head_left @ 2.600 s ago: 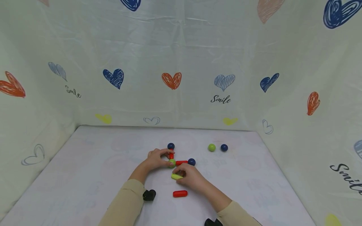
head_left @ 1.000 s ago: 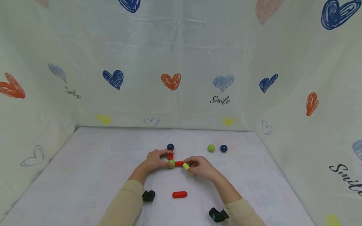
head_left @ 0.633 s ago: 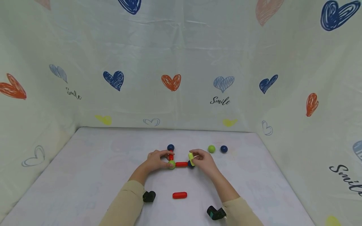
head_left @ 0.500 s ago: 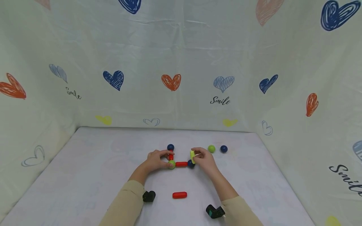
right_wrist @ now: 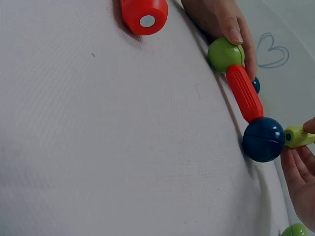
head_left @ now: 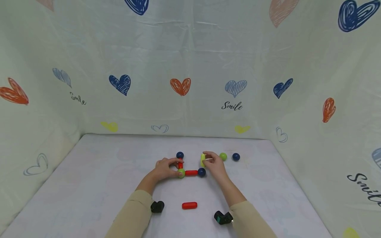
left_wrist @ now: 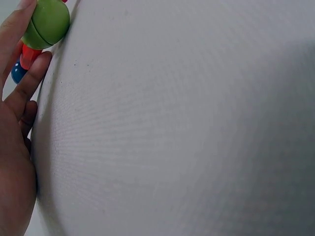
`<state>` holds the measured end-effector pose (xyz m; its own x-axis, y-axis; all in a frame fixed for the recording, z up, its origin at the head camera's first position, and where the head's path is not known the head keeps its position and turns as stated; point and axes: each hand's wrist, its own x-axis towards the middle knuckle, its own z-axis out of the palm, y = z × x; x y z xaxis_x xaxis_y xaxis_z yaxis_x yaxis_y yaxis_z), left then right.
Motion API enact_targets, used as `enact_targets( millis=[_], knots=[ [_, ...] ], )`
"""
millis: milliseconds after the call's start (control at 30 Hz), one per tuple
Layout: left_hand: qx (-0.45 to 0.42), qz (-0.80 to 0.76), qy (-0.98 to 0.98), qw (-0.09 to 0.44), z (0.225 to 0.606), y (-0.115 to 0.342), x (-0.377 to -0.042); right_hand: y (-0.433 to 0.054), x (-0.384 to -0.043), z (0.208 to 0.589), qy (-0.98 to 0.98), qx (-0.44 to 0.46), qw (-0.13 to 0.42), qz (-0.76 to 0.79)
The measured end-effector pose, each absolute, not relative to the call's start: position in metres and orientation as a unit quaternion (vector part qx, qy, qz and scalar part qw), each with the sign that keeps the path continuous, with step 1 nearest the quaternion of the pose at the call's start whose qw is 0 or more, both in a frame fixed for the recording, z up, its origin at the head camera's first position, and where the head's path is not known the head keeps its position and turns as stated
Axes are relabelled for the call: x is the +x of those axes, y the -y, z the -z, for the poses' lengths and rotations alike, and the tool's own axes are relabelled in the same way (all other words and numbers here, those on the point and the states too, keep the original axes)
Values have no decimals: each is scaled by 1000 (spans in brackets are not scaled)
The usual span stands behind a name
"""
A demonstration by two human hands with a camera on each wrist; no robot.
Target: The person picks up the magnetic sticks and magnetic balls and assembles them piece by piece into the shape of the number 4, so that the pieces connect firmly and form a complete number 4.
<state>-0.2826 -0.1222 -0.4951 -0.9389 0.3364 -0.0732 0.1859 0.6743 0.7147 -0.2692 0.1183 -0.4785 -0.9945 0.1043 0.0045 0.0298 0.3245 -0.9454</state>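
A green ball (head_left: 181,173) joins two red magnetic rods at a right angle. One red rod (head_left: 191,173) runs right to a dark blue ball (head_left: 201,172); the other red rod (head_left: 180,164) points away to a second blue ball (head_left: 180,155). My left hand (head_left: 165,167) holds this corner, thumb on the green ball and fingers by the far rod. Between thumb and fingers my right hand (head_left: 216,166) pinches a yellow-green magnetic rod (head_left: 202,160). In the right wrist view its end is beside the blue ball (right_wrist: 264,139); whether they touch, I cannot tell.
A loose red rod (head_left: 189,205) lies nearer me on the white table (head_left: 89,185). Behind my right hand sit a loose green ball (head_left: 223,156) and a loose blue ball (head_left: 236,157). A heart-printed cloth (head_left: 205,119) hangs around the table's back and sides.
My right hand has carried the yellow-green rod from in front of the red rod, past the right blue ball, to its far side, turning the rod to point away. The left hand stays put.
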Motion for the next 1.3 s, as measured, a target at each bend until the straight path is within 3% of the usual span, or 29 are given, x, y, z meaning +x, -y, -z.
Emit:
enact_targets(
  millis=[1300],
  knots=[
    [129,-367,-916,101,495,120,-282,-116,-286,496,836,-32,-11,-548]
  ],
)
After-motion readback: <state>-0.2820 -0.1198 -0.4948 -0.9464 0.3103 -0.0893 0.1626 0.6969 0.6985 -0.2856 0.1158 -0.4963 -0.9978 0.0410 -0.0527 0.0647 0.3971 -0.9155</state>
